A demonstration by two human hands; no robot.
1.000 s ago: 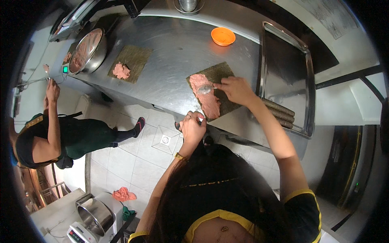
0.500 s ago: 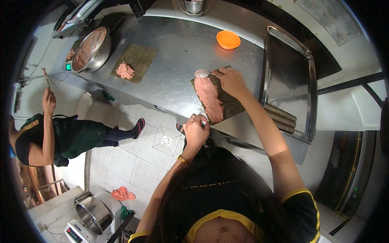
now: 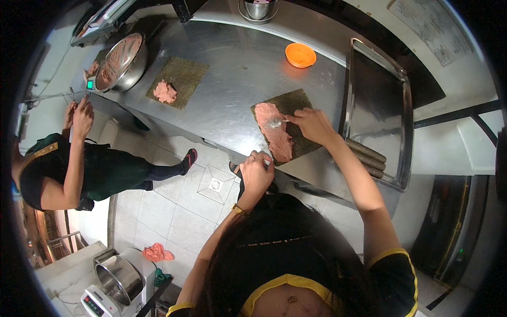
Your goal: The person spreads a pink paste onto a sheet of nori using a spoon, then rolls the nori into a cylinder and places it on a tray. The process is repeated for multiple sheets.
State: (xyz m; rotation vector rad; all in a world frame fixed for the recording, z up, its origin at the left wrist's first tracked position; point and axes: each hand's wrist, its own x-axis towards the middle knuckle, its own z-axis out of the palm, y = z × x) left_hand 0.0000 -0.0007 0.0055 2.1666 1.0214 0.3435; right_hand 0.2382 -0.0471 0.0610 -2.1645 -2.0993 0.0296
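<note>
Pink paste (image 3: 278,141) lies below the orange bowl (image 3: 300,55) on my feed, one strip, long axis slanting from upper left to lower right. I count two dark sheets (image 3: 305,133), one beneath the paste, another left of the bowl; three rolls (image 3: 366,154) lie lower right. The right hand (image 3: 311,126) pinches one spoon (image 3: 273,123) pointing left; whether the curled left hand (image 3: 256,173) grips anything, I cannot tell.

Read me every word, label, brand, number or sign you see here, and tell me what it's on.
Nothing is clearly readable.
Pale sheet, upper right: faint marks, too blurred.
Green-lit display by the steel bowl: too small.
Control panel, lower left: any markings are too small.
</note>
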